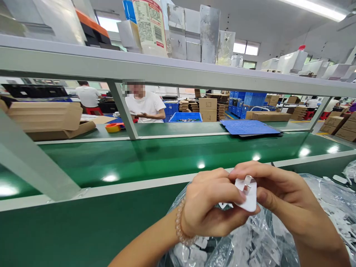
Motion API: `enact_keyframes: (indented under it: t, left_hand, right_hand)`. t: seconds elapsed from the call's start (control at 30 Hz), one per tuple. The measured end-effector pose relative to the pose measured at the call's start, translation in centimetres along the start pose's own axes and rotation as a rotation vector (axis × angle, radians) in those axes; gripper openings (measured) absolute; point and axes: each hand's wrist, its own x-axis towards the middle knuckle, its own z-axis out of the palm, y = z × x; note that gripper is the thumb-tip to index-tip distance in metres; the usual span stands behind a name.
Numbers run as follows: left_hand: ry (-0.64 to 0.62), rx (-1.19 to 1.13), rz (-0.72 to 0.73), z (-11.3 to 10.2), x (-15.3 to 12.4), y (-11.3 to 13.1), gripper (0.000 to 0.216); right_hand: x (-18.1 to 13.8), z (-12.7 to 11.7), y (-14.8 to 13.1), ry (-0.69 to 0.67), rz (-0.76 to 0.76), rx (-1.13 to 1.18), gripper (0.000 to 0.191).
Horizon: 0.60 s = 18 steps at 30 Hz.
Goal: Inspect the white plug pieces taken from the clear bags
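A small white plastic plug piece with rounded corners and shiny flat metal prongs is held up in front of me. My left hand, with a beaded bracelet at the wrist, is closed on it, fingers wrapped round its left side and underside. From the right, my right hand pinches the same piece, thumb at its edge and fingers over the top. Part of the piece is hidden behind my fingers. Beneath both hands lie clear plastic bags with many white plastic parts in and around them.
Ahead runs a shiny green conveyor belt with pale rails. Overhead, a shelf carries boxes and a bottle; its posts stand at the left. Blue sheets and an open cardboard box lie beyond. A co-worker sits opposite.
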Motion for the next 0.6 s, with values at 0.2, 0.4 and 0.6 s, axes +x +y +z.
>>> enact_keyframes:
  t: [0.2,0.4,0.6]
  left_hand:
    - [-0.033,0.019,-0.051,-0.2,-0.2,0.3,0.031]
    - [0.009,-0.007,-0.107,-0.2,-0.5,0.0,0.019]
    - [0.104,-0.079,-0.227,-0.5,-0.8,-0.3,0.014]
  right_hand:
    - [0.6,-0.5,1.4,-0.095,0.057,0.157,0.019]
    - [0.0,-2.1,0.2,0.024,-0.038,-0.156,0.023]
    - [-6.7,-11.9,-2.7,0.343,0.086,-1.361,0.021]
